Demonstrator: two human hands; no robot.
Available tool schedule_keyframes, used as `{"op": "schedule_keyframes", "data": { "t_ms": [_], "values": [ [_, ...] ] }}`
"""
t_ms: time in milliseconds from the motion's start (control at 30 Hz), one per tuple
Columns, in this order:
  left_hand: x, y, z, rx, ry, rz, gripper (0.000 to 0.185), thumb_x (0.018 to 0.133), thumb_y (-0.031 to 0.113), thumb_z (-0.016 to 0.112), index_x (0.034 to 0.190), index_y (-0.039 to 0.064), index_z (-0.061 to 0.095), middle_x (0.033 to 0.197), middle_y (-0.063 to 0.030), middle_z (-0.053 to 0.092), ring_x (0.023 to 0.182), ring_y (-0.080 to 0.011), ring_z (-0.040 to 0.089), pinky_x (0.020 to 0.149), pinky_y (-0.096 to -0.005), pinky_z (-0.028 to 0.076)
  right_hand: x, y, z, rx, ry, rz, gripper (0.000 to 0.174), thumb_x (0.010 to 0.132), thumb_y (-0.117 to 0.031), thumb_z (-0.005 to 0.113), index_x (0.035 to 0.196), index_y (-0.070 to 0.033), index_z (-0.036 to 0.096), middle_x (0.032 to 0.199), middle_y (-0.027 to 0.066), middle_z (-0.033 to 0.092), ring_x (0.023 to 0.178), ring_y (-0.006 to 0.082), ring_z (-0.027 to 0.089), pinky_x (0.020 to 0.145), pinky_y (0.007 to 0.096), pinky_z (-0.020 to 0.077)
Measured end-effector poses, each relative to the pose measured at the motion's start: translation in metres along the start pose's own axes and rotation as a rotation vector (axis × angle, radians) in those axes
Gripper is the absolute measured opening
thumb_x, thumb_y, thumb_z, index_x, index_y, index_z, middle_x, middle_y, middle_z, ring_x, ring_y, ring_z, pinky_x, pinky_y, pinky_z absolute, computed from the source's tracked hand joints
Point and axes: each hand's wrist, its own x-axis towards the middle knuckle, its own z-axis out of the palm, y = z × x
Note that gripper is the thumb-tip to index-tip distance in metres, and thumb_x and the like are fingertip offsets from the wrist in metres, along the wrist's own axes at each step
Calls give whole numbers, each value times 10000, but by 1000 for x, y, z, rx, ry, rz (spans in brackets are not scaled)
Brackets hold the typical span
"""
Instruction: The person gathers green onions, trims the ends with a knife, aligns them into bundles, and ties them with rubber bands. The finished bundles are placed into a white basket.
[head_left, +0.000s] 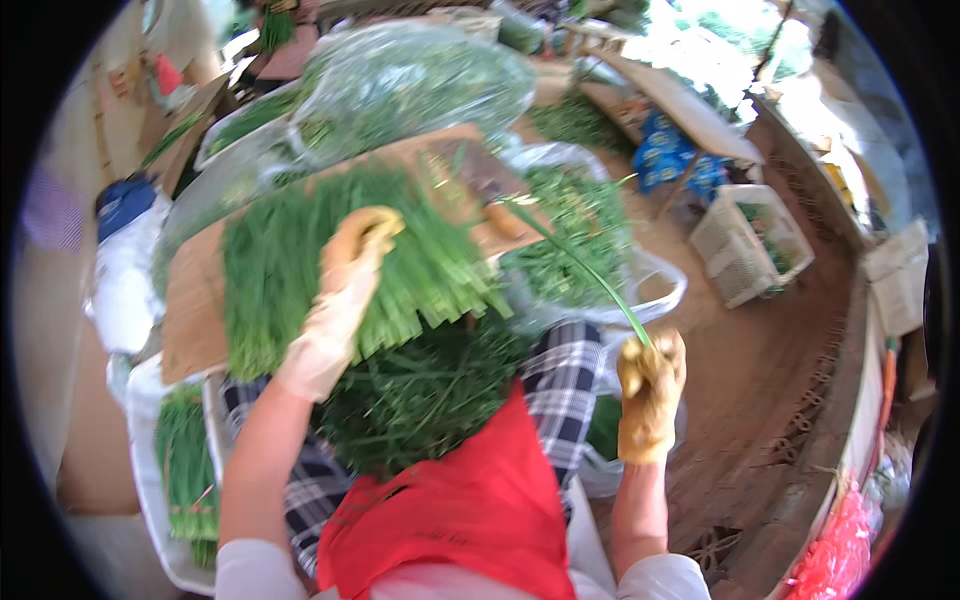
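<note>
A wooden board (191, 300) lies across in front of me, bearing a wide layer of green chives (300, 262) with pale cut ends towards me. My left hand (364, 240), in a yellowish glove, is over the chives with its fingers curled; blur hides whether it grips any. Off to the right, my right hand (651, 397), gloved too, pinches a long green chive leaf (589, 270) that slants up towards the board. At the board's right end lies what looks like a knife with a wooden handle (504, 221). Loose dark green leaves (420, 397) heap up in my lap.
Beyond the board bulges a clear plastic bag of greens (420, 82). Right of it, an open bag (660, 289) holds leaf trimmings (574, 232). A white crate (139, 450) with tied chive bundles (184, 465) stands at left, a basket (724, 251) at right. Another person (289, 41) is partly visible behind.
</note>
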Motion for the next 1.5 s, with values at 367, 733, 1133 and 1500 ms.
{"op": "schedule_keyframes", "data": {
  "t_ms": [367,733,1133,1500],
  "values": [
    [-18,-1,22,1233,-710,463,154,852,146,578,966,109,674,932,-109,618,961,-291,612,805,-390,532,48,55,-53,-904,-183,-281,323,866,-91,678,1185,-64,636,1037,75,706,918,140,658,830,280,513],
    [25,16,-25,-153,65,173,46,888,76,669,929,65,685,921,-23,668,733,-149,594,694,-304,507,9,101,-36,-514,-439,205,255,961,-61,559,1202,-32,636,909,11,684,808,58,613,722,199,484],
    [-145,149,-120,-75,-195,62,194,870,149,659,1002,11,623,913,-101,620,881,-228,617,737,-336,504,28,150,35,-684,-451,326,530,912,-350,670,1320,-51,511,826,67,685,708,133,628,645,264,496],
    [-125,44,-22,816,-323,443,342,844,99,660,1183,116,616,1157,-91,591,970,-258,583,848,-357,502,39,167,53,-196,-249,506,145,915,-192,611,856,-64,644,561,-25,522,452,67,416,437,208,307]
  ]
}}
